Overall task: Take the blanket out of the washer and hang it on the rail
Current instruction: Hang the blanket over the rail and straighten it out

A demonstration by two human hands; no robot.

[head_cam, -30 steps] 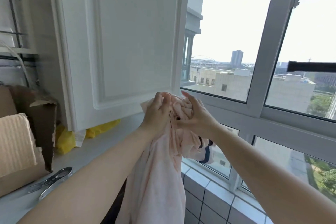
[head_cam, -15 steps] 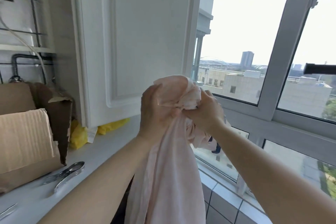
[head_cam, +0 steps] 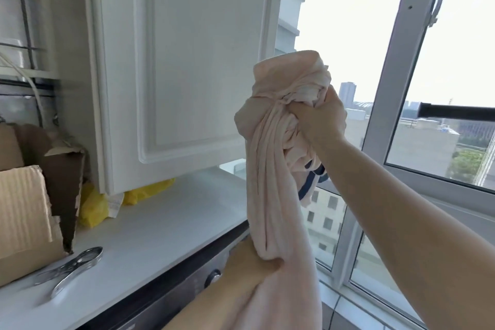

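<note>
The pale pink blanket [head_cam: 270,158] hangs bunched in front of me, with a dark blue striped bit showing near my right wrist. My right hand [head_cam: 318,120] grips its gathered top, raised high beside the cabinet door. My left hand [head_cam: 249,268] holds the cloth lower down, just above the washer [head_cam: 171,292], whose dark front and knob show under the countertop. The black rail [head_cam: 455,110] juts in from the right edge, at the height of my right hand and apart from the blanket.
A white cabinet door [head_cam: 182,67] stands open right behind the blanket. On the white countertop [head_cam: 166,228] lie a cardboard box [head_cam: 29,211], yellow bags [head_cam: 93,203] and metal clips [head_cam: 72,268]. A large window [head_cam: 396,67] fills the right side.
My right hand has lifted the bunched top of the blanket higher and to the right. My left hand has let go of the top and now grips the cloth much lower.
</note>
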